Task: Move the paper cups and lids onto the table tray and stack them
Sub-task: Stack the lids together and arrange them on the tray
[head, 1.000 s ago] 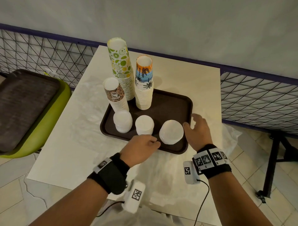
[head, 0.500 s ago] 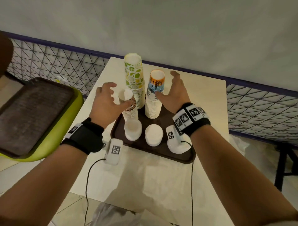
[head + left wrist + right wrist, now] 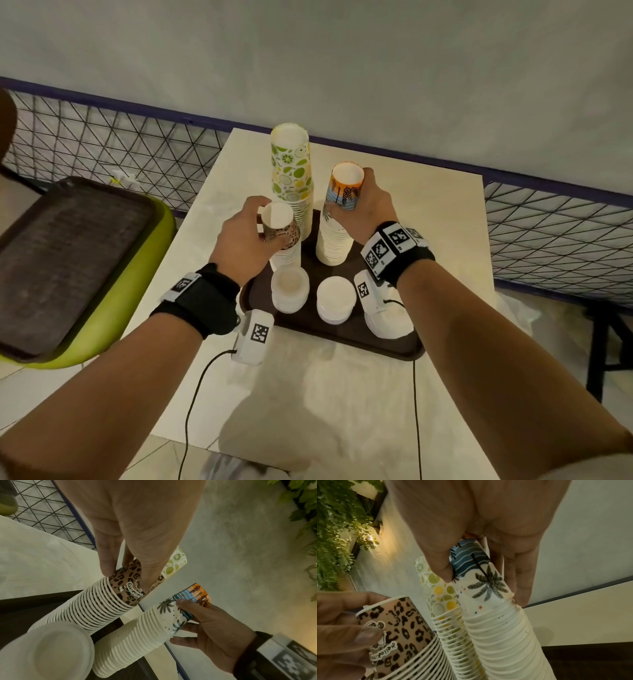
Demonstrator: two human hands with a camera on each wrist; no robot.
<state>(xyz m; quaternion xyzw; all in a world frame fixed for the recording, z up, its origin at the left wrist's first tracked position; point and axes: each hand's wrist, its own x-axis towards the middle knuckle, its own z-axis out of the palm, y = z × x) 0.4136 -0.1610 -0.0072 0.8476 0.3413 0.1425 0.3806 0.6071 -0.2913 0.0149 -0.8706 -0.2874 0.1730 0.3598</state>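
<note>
Three upside-down cup stacks stand on the brown tray [image 3: 394, 346]. My left hand [image 3: 245, 236] grips the top of the short leopard-print stack [image 3: 286, 240] [image 3: 123, 588] [image 3: 399, 628], thumb and fingers curled round it. The top of the palm-tree stack [image 3: 337, 219] [image 3: 171, 614] [image 3: 486, 588] is held by my right hand [image 3: 364, 209]. Between and behind them rises the taller lime-print stack [image 3: 293, 171] [image 3: 436, 596], touched by neither hand. Two piles of white lids [image 3: 289, 289] [image 3: 335, 299] sit at the tray's front; my right wrist hides part of a third pile [image 3: 390, 322].
The tray lies on a cream table [image 3: 428, 212] against a wire-mesh fence [image 3: 120, 147]. To the left a second dark tray [image 3: 58, 260] rests on a green chair [image 3: 137, 274]. A black stool leg [image 3: 603, 346] stands at the right; crumpled plastic [image 3: 513, 308] hangs off the table's right edge.
Both hands rose from the tray's front edge to the cup stacks. Half a second ago they hovered with fingers spread; now each grips the top of its stack.
</note>
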